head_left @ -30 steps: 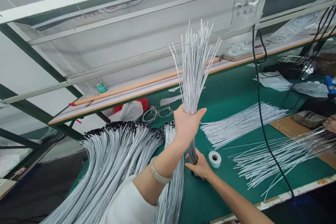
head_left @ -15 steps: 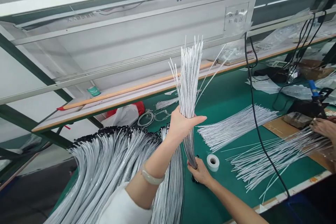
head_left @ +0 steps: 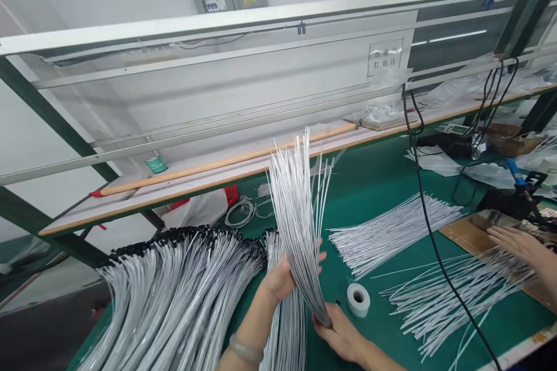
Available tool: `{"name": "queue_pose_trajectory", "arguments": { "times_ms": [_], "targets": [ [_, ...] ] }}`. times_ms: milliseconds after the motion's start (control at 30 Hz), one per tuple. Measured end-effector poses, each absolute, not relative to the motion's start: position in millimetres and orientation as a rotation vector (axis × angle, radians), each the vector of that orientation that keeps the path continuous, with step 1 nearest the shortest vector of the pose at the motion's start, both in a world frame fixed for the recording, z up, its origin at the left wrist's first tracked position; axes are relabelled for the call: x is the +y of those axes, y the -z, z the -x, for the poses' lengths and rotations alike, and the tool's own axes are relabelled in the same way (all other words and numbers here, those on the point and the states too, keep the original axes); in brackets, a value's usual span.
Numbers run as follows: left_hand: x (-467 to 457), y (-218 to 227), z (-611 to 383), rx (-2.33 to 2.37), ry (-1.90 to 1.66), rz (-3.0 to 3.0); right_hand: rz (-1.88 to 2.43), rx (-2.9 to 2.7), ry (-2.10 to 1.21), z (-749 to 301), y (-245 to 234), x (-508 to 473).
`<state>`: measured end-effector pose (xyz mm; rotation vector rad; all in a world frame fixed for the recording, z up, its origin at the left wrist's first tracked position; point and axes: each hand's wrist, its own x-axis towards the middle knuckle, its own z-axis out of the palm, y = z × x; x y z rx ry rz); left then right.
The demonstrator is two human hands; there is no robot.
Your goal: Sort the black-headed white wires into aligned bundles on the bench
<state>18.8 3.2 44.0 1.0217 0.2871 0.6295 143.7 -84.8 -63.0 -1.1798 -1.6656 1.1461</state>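
A thick bundle of thin white-grey cables (head_left: 293,208) stands nearly upright in front of me, leaning left, its loose upper ends fanned out. My left hand (head_left: 281,278) is loosely wrapped round its middle from the left, with fingertips showing past the right side. Lower down, my right hand (head_left: 337,330) is closed on the bundle's bottom end, so that end is mostly hidden. Just right of this hand a white tape roll (head_left: 358,299) lies on the green table. Close by on the left is a big heap of similar cables (head_left: 174,301) with black ends.
A flat sheaf of white cables (head_left: 391,232) lies to the right. Beyond it, a co-worker's hand (head_left: 517,243) is over another spread of cables (head_left: 461,295). A black cord (head_left: 429,226) hangs across the right side. A long shelf (head_left: 209,177) runs along the back.
The bundle has come down and now leans left. My left hand has moved lower with a looser hold, and the co-worker's hand has shifted left. My view has tilted up.
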Motion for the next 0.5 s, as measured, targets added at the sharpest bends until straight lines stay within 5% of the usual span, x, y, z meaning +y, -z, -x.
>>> {"name": "queue_pose_trajectory", "arguments": {
  "times_ms": [167,500],
  "targets": [
    [-27,-25,-7,0.192,-0.686,-0.978,1.233,-1.624,-1.320,-141,67,-104],
    [-29,-63,-17,-0.137,-0.808,-0.939,1.024,-1.589,-1.612,-142,78,-120]
  ]
}}
